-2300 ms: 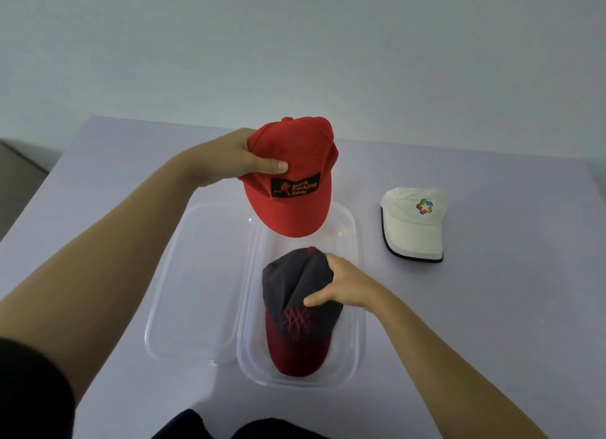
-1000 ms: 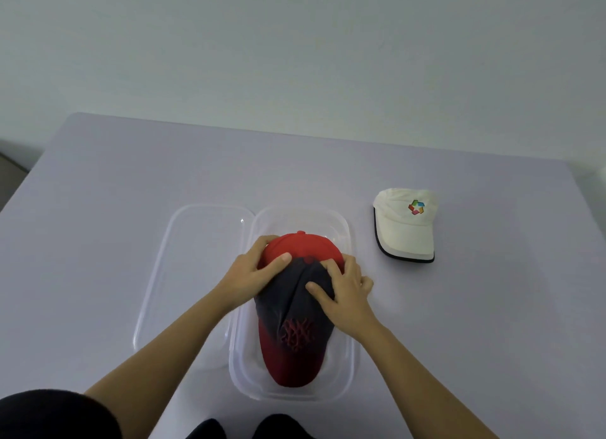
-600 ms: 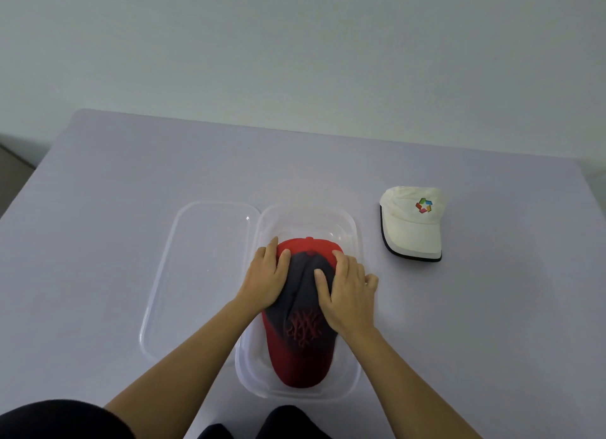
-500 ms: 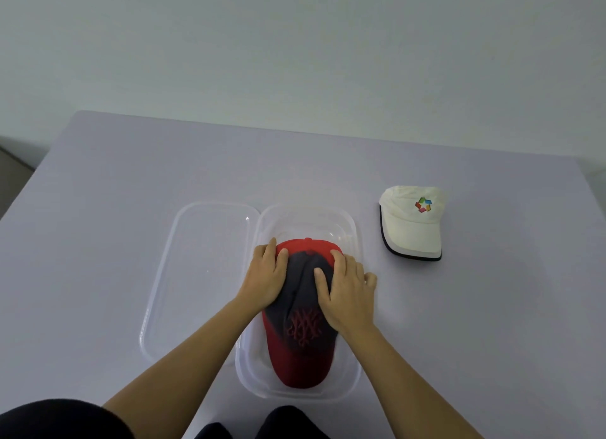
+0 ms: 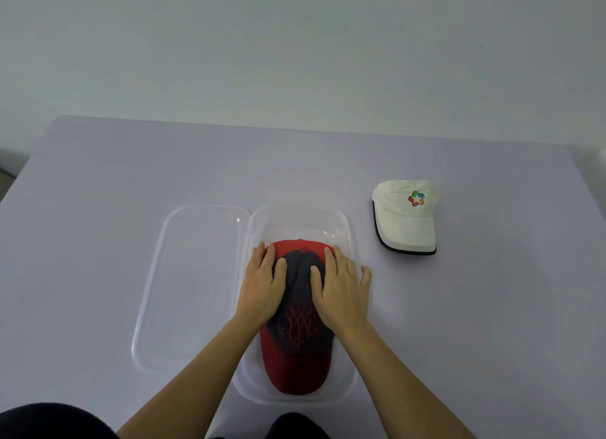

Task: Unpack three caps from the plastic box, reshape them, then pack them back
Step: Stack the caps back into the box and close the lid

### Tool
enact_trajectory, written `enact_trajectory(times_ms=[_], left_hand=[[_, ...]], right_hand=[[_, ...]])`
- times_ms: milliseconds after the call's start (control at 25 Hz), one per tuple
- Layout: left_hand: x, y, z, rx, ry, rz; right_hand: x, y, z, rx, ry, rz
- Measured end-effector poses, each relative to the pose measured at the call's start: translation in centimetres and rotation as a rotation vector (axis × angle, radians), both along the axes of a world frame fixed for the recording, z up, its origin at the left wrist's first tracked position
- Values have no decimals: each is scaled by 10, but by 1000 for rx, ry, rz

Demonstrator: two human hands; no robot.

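In the plastic box, the red cap, aloft secs ago, is pressed down w/ dark cap by flat-fingered left hand & right hand, leaving white cap unpacked.

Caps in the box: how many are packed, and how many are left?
Two look packed: the red cap and the dark cap lie in the box. The left hand and right hand press them down. The white cap waits on the table, not yet packed.
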State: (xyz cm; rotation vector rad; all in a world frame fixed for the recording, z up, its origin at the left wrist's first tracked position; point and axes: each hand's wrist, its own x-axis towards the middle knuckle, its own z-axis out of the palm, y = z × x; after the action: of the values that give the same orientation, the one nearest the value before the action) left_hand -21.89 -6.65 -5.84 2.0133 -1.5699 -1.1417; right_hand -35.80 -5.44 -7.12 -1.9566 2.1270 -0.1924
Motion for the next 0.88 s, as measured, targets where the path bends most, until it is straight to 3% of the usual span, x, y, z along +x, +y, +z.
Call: enact_trajectory(times_ms=[120,240,440,560,720,880], left_hand=[[-4,-4,18,-45,-14,-8],[-24,-13,45,-200,76,142],[-87,-56,69,-325,156,80],[-138,-96,56,-213,160,-26],[-181,-140,22,197,259,-66],[-195,-170,-9,229,409,-66]], right_hand=[[-8,2,10,-2,-244,52],[-39,-5,23,-67,-499,12],[-112,-47,24,-167,-555,-122],[-160,-79,18,-145,-478,-204],[-207,-100,3,92,-581,-351],[-233,-99,-19,299,-741,-349]])
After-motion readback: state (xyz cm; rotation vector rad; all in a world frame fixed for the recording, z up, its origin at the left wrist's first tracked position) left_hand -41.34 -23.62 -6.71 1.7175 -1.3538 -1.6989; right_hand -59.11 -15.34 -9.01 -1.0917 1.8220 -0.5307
